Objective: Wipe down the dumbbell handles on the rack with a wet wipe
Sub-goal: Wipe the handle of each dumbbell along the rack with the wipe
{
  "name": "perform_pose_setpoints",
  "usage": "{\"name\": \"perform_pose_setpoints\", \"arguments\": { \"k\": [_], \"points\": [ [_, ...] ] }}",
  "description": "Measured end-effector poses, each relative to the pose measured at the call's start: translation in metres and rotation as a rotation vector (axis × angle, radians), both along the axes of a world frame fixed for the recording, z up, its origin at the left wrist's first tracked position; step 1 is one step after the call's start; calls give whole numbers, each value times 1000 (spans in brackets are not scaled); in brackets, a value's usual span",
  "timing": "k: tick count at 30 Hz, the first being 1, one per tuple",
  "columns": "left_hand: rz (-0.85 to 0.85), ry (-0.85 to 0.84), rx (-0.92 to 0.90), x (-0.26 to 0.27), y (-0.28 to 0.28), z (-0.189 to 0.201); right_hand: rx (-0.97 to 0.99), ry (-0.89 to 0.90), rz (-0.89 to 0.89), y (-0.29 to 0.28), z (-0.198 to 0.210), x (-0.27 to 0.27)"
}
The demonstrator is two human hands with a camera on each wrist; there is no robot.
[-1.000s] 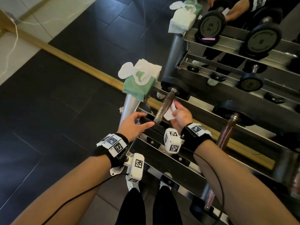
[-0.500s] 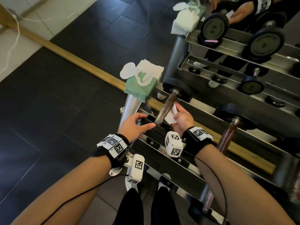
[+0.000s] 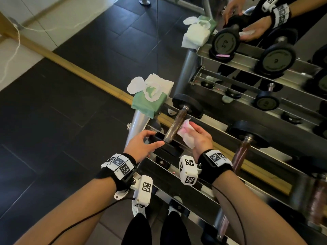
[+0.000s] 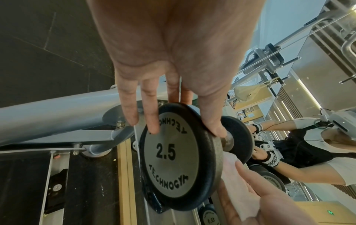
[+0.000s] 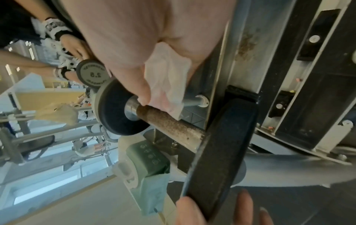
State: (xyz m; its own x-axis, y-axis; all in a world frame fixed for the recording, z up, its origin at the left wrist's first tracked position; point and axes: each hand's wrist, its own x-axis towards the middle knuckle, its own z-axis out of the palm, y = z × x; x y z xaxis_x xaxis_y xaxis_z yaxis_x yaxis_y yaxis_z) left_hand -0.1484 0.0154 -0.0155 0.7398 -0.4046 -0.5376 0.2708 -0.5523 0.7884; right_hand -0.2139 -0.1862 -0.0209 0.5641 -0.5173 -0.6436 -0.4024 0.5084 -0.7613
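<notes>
Steadying the near plate of the 2.5 dumbbell (image 4: pixel 173 156) on the rack (image 3: pixel 276 135), your left hand (image 3: pixel 141 145) lies with fingers spread straight over the rim. Your right hand (image 3: pixel 200 138) pinches the wet wipe (image 3: pixel 185 135) just beside the rusty handle (image 3: pixel 175 124). Wipe pack (image 3: pixel 150 101) sits atop the rack post.

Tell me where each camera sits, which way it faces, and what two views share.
Head: looks down on both forearms, left hand and right hand at the dumbbell.
Left wrist: looks along the fingers at the 2.5 end plate.
Right wrist: looks along the palm at the wipe on the handle.
All three share that dumbbell.
</notes>
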Motion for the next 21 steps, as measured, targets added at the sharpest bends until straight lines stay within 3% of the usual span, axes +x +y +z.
{"name": "perform_pose_setpoints", "arguments": {
  "k": [3,15,21],
  "points": [
    [14,-6,5,-1,0,-1,-106,44,47,1,-6,8],
    [-15,-31,51,1,1,-9,-452,130,-42,2,-20,26],
    [-19,-49,53,1,1,-10,-324,-7,64,7,-12,31]
  ]
}}
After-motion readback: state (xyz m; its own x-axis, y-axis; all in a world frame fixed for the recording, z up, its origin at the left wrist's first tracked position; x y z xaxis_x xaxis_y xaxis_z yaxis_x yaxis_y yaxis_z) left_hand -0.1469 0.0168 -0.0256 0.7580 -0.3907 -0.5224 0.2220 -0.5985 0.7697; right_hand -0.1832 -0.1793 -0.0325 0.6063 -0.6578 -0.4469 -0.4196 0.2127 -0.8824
